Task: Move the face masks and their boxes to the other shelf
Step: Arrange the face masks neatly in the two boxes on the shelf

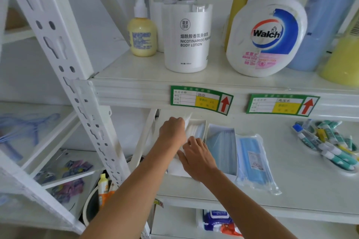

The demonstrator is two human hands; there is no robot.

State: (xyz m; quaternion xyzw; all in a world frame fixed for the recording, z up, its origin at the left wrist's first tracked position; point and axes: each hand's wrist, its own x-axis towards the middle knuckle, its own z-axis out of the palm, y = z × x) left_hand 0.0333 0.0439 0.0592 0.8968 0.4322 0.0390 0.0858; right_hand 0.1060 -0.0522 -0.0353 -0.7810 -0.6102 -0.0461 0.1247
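Two open white boxes of masks stand side by side on the middle shelf (pixel 291 184). The left box (pixel 198 130) holds white and pale blue masks; the right box (pixel 221 149) holds blue masks. A clear bag of blue masks (pixel 252 161) lies flat just right of them. My left hand (pixel 172 129) grips the far left edge of the left box, fingers closed on its flap. My right hand (pixel 196 158) rests on the near part of the same box, fingers curled over its edge and hiding its front.
Above, the upper shelf carries a lotion bottle (pixel 186 39), a Walch soap bottle (pixel 266 39) and a small yellow pump bottle (pixel 141 35). Toothbrush and toothpaste packs (pixel 328 147) lie at the right. A perforated white upright (pixel 81 91) divides off the left-hand rack with its shelves.
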